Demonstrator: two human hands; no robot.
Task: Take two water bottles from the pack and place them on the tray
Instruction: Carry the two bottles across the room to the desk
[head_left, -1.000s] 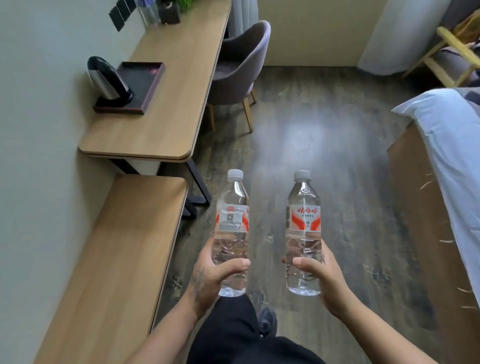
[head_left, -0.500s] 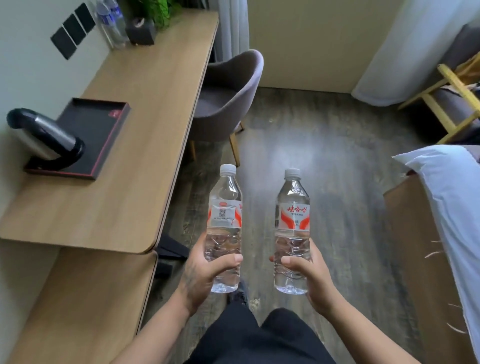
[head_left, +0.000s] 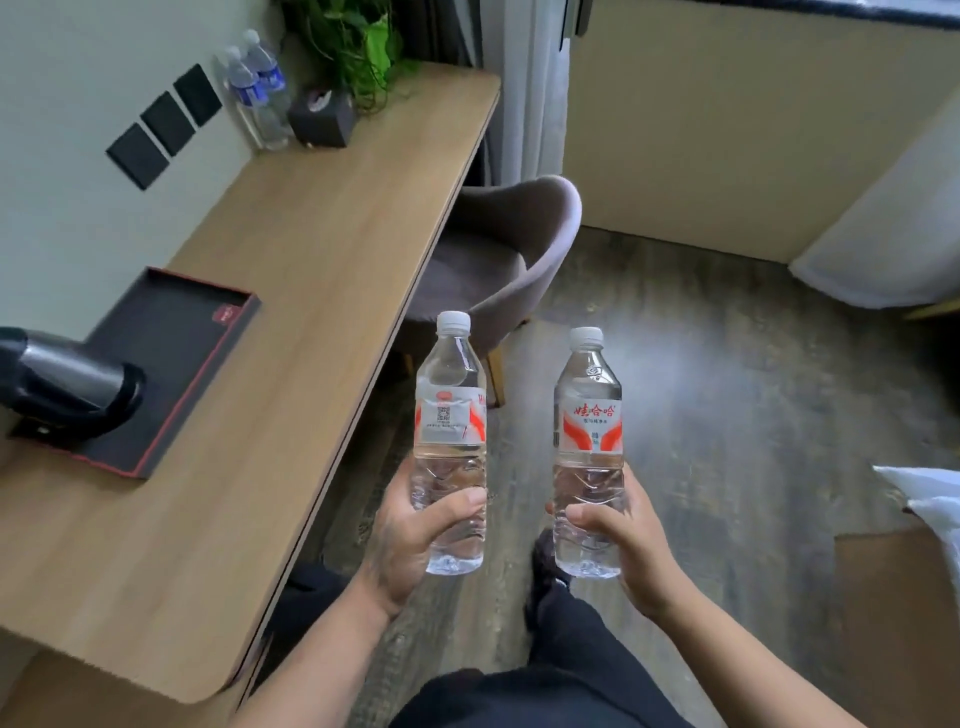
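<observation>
The left hand (head_left: 410, 540) is clamped around the lower body of one clear plastic water bottle (head_left: 451, 441), thumb across the ribbed front. The right hand (head_left: 623, 535) grips a second water bottle (head_left: 588, 457) the same way. Both bottles stand upright in the air over the floor (head_left: 727, 415), near each other but apart, each with a white screw cap, a smooth domed shoulder, a white and red label band and a ridged, see-through lower half.

Ahead and to the left of the left hand lies the bench (head_left: 291, 332), a long slab of pale wood grain with a thin dark edge and a rounded near corner. The left bottle is just off that long edge. On the bench, well left of the hands, sits the tray (head_left: 171, 332): flat, rectangular, matte black with a low rim trimmed in red. A kettle (head_left: 62, 384) of brushed metal with a black handle fills the tray's near end; the far half is bare.

Beyond the hands, a grey upholstered chair (head_left: 509, 260) with a curved back is tucked against the bench edge. At the bench's far end stand two more bottles (head_left: 260, 88) with blue labels, a dark box (head_left: 322, 117) and a leafy plant (head_left: 358, 47). Dark wood-patterned floor lies open ahead and to the right of the right hand.
</observation>
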